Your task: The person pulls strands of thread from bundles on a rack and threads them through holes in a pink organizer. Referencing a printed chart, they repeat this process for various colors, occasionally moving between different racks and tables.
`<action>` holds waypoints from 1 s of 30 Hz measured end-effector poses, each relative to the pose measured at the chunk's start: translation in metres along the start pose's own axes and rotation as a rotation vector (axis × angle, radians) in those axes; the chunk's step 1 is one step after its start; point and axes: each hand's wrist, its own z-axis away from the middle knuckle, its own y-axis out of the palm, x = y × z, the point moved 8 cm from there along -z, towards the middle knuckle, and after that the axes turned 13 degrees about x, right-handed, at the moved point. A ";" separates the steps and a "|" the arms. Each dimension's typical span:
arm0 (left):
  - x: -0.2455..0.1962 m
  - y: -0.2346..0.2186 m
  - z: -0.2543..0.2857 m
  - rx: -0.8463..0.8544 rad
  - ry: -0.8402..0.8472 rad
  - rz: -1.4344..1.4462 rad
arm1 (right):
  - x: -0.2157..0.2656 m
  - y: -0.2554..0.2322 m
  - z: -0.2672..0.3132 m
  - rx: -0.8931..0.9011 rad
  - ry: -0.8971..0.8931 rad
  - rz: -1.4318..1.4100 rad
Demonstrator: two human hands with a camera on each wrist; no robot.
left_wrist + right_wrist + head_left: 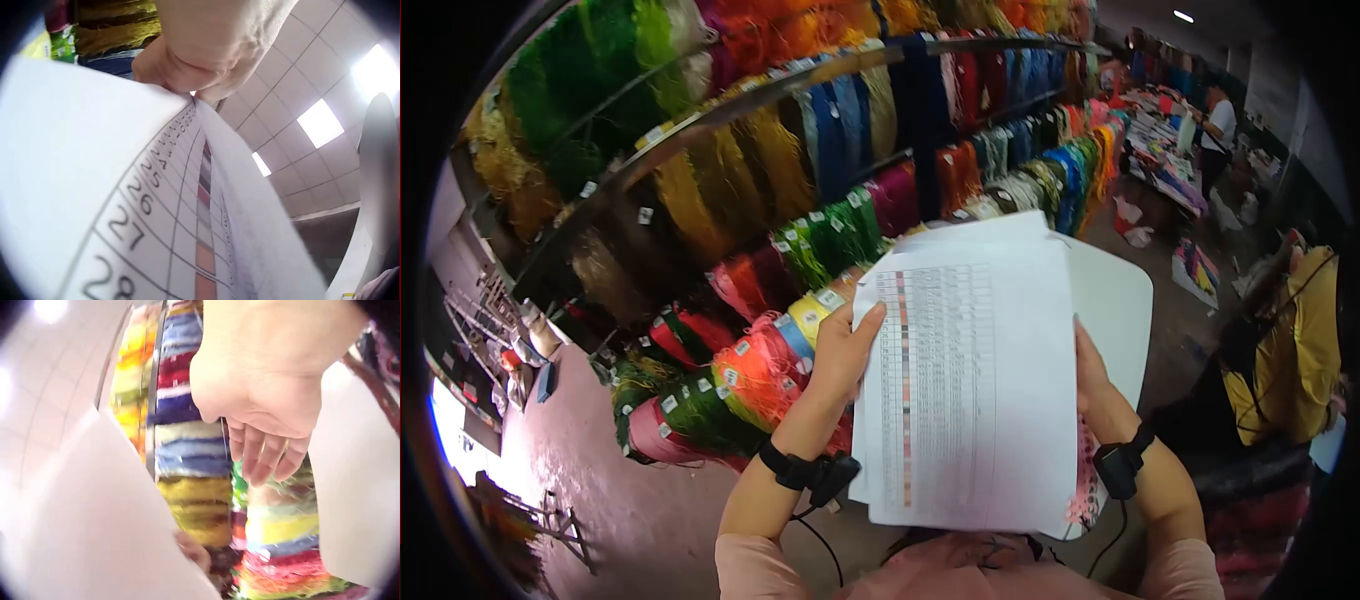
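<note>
A stack of white papers (1030,400) faces up in the head view, its top sheet printed with a table and a column of coloured swatches. My left hand (843,350) grips the stack's left edge, thumb on top; in the left wrist view the hand (209,47) pinches the sheets (144,206) beside numbered rows. At the right edge is my right hand (1095,375), partly hidden by the papers. Its fingers (265,453) hang straight in the right wrist view, between the sheets (106,519) and a white board (353,475); whether it touches either is unclear.
Racks of coloured yarn hanks (840,235) with small tags fill the left and middle. At the back right a person (1218,125) stands by a table heaped with bundles (1165,165). Yellow cloth (1290,350) hangs at the right; a stand (565,525) is at lower left.
</note>
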 end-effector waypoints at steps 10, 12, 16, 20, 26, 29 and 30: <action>0.124 -0.022 -0.011 -0.023 -0.181 0.017 | -0.054 -0.039 0.039 -0.319 0.021 0.703; 0.126 -0.024 -0.013 0.024 -0.141 -0.184 | -0.065 -0.050 0.045 -0.355 0.088 0.867; 0.084 0.006 0.004 0.053 0.242 -1.413 | -0.066 -0.048 0.062 -0.577 0.448 1.228; 0.096 0.045 0.011 0.481 0.410 -1.405 | -0.048 -0.024 0.077 -0.540 0.007 1.730; 0.132 0.054 -0.004 0.478 0.280 -1.534 | -0.024 -0.013 0.128 -0.663 -0.123 1.668; 0.141 0.049 -0.012 0.506 0.174 -1.496 | -0.023 -0.021 0.160 -0.838 -0.086 1.554; 0.143 0.047 -0.014 0.516 0.150 -1.481 | -0.025 -0.026 0.172 -0.899 -0.070 1.507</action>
